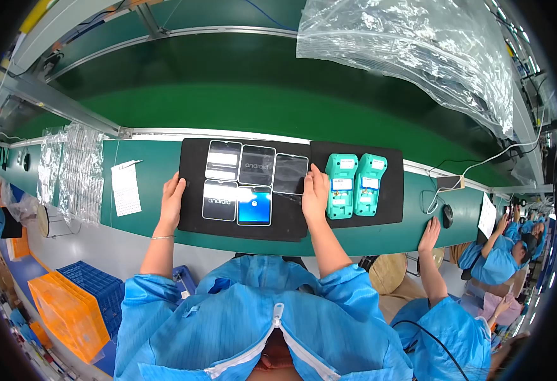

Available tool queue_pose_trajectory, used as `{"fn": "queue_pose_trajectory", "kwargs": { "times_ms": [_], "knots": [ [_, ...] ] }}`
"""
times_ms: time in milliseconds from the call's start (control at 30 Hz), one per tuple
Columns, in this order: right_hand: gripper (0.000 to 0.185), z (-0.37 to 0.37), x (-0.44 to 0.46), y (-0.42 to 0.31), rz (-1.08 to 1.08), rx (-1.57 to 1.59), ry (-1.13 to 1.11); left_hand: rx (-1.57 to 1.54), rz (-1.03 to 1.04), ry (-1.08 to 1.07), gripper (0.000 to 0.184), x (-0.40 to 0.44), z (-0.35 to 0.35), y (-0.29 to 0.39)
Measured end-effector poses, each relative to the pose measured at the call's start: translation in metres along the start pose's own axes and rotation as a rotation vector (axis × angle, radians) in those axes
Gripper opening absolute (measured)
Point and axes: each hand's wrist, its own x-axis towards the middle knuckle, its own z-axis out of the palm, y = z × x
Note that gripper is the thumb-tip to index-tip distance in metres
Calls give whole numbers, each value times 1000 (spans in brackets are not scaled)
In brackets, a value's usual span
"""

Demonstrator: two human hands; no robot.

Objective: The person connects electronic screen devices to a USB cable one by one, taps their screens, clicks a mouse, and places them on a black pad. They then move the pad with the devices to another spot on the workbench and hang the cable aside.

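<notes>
Several tablets lie in two rows on a black mat [192, 152]. Two show "android", like the upper middle tablet [257, 165]; one has a blue screen [254, 205]; the upper left tablet [223, 160] shows a pale screen. A dark-screened tablet [290, 174] is at the upper right, slightly out of line. My left hand [173, 192] is closed on the mat's left edge, thumb toward the tablets. At the opposite edge my right hand [316, 195] is closed on the mat, its thumb beside the dark tablet; its finger undersides are hidden.
Two green handheld devices [341, 185] lie on a second black mat [389, 190] to the right. A paper with a pen [126, 190] and plastic bags [78, 171] are at left. A co-worker's hand [429, 235] rests near a mouse [448, 216]. Clear plastic [405, 51] hangs above.
</notes>
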Motion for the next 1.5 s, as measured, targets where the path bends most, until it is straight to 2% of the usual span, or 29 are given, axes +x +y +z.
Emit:
{"fn": "queue_pose_trajectory", "kwargs": {
  "times_ms": [33,100,200,267,300,333,367,400,467,533,567,633,733,767,900,967,1000,1033,1067,1100,1133,1167,1200,1300,1500],
  "knots": [
    [37,2,2,-3,43,-25,-12,14,8,4,46,2,-1,-5],
    [38,7,-2,-9,-18,-85,22,27,19,9,46,5,-3,-11],
    [38,3,-3,-12,-61,-65,26,7,47,4,44,8,-7,-19],
    [33,6,-1,-3,-27,29,22,109,83,51,47,13,-14,-31],
    [29,8,1,2,16,92,61,68,62,70,51,8,-11,-24],
    [32,4,3,11,-5,106,-65,-25,58,26,53,13,-18,-31],
    [31,11,-1,27,-121,-34,-5,-112,43,-45,55,23,-25,-42],
    [36,-8,-4,1,54,-39,-129,-163,40,-60,52,25,-24,-45],
    [45,-14,-23,3,-11,56,53,-164,34,-31,52,42,-37,-66],
    [44,-41,-45,-6,3,165,87,-189,55,-51,50,45,-36,-58],
    [43,-58,-59,-3,-2,203,77,-98,130,-25,45,48,-38,-57],
    [37,-83,-89,16,27,82,92,405,362,296,41,62,-44,-66],
    [30,-123,-138,44,251,44,138,232,542,324,36,46,-13,-18],
    [29,-132,-155,66,350,64,161,151,511,289,35,41,2,1],
    [30,-166,-208,119,715,139,249,-42,500,-81,32,-6,72,70],
    [31,-182,-222,133,775,105,234,-112,537,-399,23,-36,99,101],
    [32,-190,-228,141,845,69,214,14,743,-601,14,-73,116,142],
    [32,-195,-233,151,839,73,213,-50,828,-780,11,-99,127,165],
    [33,-200,-237,164,848,71,222,-246,870,-1072,10,-118,137,178],
    [34,-204,-240,176,859,71,224,-369,875,-1483,16,-133,150,197],
    [34,-210,-241,186,852,78,213,-589,1056,-2030,41,-137,176,215],
    [34,-216,-241,195,843,69,201,-661,1034,-2123,23,-183,200,244],
    [34,-223,-238,202,829,59,187,-645,1042,-2110,23,-206,211,241],
    [35,-253,-223,220,860,61,125,-716,798,-2384,28,-255,250,229],
    [35,-324,-201,327,656,5,52,-736,689,-2371,28,-319,352,219]
  ]
}}
